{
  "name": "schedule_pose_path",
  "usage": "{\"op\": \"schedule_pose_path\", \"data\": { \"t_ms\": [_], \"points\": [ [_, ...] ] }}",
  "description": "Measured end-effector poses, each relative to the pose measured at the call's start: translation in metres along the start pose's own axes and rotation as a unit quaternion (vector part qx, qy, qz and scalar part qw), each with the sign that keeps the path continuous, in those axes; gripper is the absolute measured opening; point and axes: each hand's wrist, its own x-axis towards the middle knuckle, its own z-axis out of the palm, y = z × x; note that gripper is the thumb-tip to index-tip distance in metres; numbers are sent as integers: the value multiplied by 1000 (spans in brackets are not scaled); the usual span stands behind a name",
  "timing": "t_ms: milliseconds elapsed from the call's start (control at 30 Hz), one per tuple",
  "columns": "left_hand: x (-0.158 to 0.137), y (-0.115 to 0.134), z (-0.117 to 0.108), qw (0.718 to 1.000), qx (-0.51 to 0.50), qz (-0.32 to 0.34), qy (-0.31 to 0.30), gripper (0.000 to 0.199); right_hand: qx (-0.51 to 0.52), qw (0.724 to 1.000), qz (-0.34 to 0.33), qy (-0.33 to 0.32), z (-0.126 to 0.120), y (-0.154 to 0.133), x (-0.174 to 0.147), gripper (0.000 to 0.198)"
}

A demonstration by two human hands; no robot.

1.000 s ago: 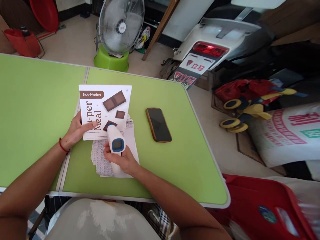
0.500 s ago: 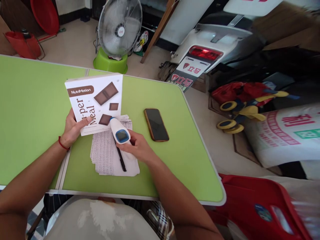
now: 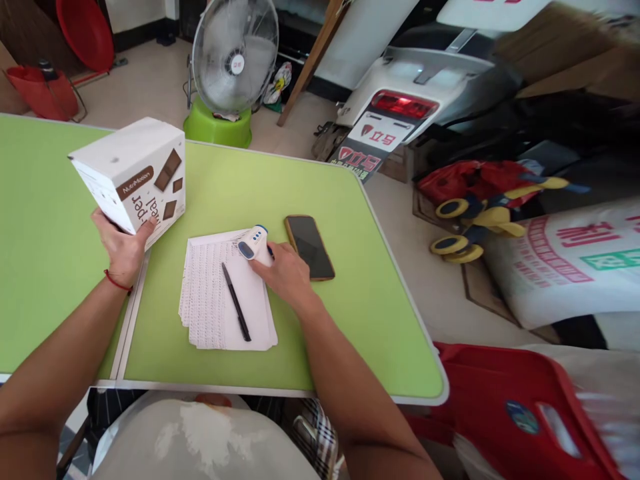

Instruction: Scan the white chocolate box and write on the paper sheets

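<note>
Left hand (image 3: 120, 250): grip holds white NutriMotion box (image 3: 137, 177), tilted, over bench (image 3: 350, 333). Right hand (image 3: 287, 272): grip holds white-and-blue device (image 3: 256, 244) at upper right of paper stack (image 3: 207, 300). Black pen (image 3: 235, 302) lies on stack; phone (image 3: 310, 245) lies just beside right hand.

Upper left corner: red basin (image 3: 86, 33), tilted on edge; red container (image 3: 43, 95) below it. Top, left of centre: round wire-caged fan (image 3: 235, 57) on a green plastic base (image 3: 217, 127); wooden post (image 3: 311, 60) slants to its right. Upper right: rear of white scooter (image 3: 367, 80), red tail light (image 3: 404, 105). Right edge: white sack (image 3: 560, 287), red print; blue-and-yellow wheeled item (image 3: 487, 220) beside it. Lower right: red plastic chair (image 3: 493, 373), oval sticker (image 3: 521, 417).
</note>
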Motion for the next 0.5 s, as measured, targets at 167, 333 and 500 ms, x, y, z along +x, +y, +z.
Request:
{"op": "schedule_pose_path", "data": {
  "t_ms": [167, 333, 500],
  "points": [
    [-5, 14, 3, 997, 12, 71, 25, 73, -10, 1000, 14, -13, -2, -4, -2, 36],
    [-5, 26, 0, 991, 36, 126, 35, 80, -26, 995, -64, 69, -2, -7, -10, 43],
    [-9, 34, -7, 958, 206, 196, 38, 86, 47, 984, -169, 26, 3, -18, -25, 29]
  ]
}}
